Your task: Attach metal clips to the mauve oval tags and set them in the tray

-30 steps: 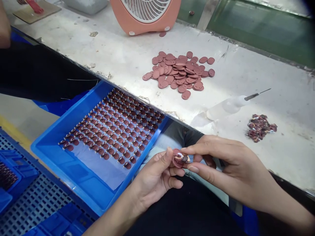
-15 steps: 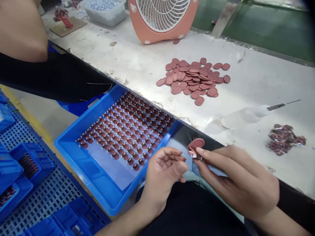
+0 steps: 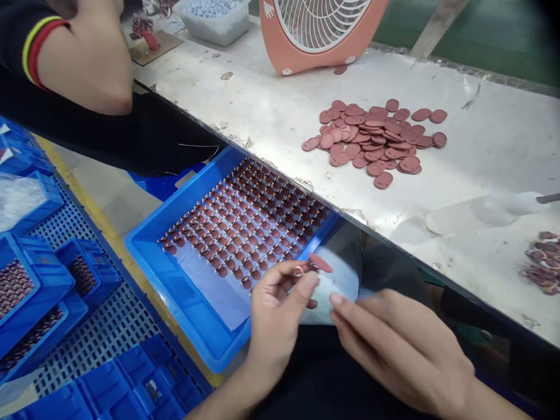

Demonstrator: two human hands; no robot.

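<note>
My left hand pinches a reddish-brown oval piece between thumb and fingers, with a small pale and brown part at its near end, partly hidden by the fingertips. Just right of it, my right hand is apart from the piece, fingers stretched out and holding nothing visible. Beside my left hand, a blue tray holds rows of similar small brown pieces on a pale sheet. On the table lies a loose pile of reddish-brown ovals.
An orange fan stands on the white table. A white bottle lies near a cluster of small brown parts at right. Another person's arm is at upper left. Blue bins stand at lower left.
The oval piece has passed from my right hand to my left, whose fingers have closed on it. My right hand has drawn slightly down and away. The view has shifted right-to-left, showing more at left.
</note>
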